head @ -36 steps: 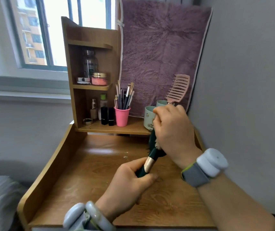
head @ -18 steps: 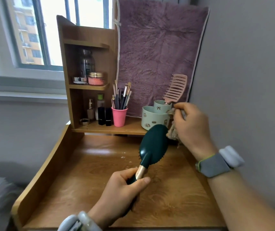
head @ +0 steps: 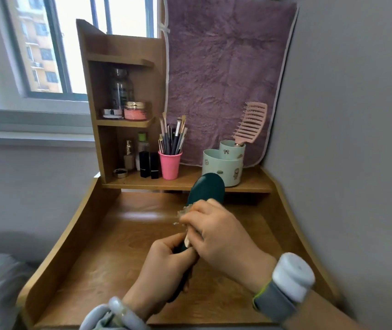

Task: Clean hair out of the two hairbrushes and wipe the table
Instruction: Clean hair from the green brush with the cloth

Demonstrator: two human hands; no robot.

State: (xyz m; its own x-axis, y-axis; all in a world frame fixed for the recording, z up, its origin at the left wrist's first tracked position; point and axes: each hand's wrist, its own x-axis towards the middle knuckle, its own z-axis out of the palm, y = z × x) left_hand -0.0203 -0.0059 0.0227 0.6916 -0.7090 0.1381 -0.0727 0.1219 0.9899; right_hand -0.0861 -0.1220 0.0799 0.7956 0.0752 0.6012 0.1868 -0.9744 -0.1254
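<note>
Hairbrush (head: pixel 205 189) in left hand (head: pixel 166 265), wad (head: pixel 185 211) in right hand (head: pixel 221 236), well inside table rims (head: pixel 71 234).

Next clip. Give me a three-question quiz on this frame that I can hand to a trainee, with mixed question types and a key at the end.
1. True or false: the pink hairbrush stands upright in the mint holder on the shelf.
2. What does the right hand pinch? A. a pale wad B. a makeup brush C. nothing
3. Fill in: the left hand grips the dark green hairbrush by its ___.

Key: 1 true; 2 A; 3 handle.
</note>
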